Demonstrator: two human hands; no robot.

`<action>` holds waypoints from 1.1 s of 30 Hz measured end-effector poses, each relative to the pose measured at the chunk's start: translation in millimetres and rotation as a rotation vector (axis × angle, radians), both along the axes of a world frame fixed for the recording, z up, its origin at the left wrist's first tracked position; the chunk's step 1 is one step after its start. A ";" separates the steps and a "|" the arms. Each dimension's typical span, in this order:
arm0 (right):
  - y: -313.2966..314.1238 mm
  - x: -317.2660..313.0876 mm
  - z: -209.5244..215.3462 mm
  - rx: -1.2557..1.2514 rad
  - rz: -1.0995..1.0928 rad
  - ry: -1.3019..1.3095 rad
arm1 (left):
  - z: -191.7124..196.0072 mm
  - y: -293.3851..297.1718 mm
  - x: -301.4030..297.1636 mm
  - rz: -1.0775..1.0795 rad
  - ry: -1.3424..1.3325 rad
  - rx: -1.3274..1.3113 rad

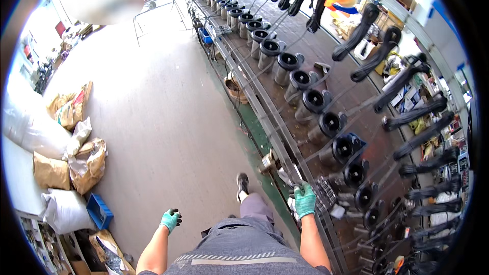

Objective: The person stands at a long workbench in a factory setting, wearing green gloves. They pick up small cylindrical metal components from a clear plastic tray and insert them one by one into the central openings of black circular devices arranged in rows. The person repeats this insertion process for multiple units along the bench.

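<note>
My right hand, in a green glove, grips the metal front rail of a long work line at my right side. My left hand, also gloved in green with dark fingertips, hangs free at my left over the concrete floor, its fingers curled and holding nothing. A long row of metal cylinder units with black round tops runs along the line, each with a bundled black cable lying beside it. My foot in a dark shoe is stepped forward next to the line.
Brown paper sacks and white bags are piled at the left, with a blue crate beside them. A wide concrete floor lies between. A metal frame cart and a distant person stand far ahead.
</note>
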State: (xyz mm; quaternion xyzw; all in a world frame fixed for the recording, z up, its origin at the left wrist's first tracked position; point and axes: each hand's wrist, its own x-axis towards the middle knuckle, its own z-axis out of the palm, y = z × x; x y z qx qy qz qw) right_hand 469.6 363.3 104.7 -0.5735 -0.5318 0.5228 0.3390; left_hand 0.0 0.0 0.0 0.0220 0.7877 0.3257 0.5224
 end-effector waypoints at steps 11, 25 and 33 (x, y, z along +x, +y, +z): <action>300.3 -395.6 44.4 0.025 0.272 0.207 | 55.9 184.3 -217.1 0.237 0.047 -0.075; 538.6 -768.8 47.3 -0.214 0.211 0.550 | 48.3 557.8 -639.0 0.318 0.132 0.341; 646.0 -886.4 5.5 0.099 0.115 0.069 | 117.6 933.5 -734.7 -0.477 0.104 0.579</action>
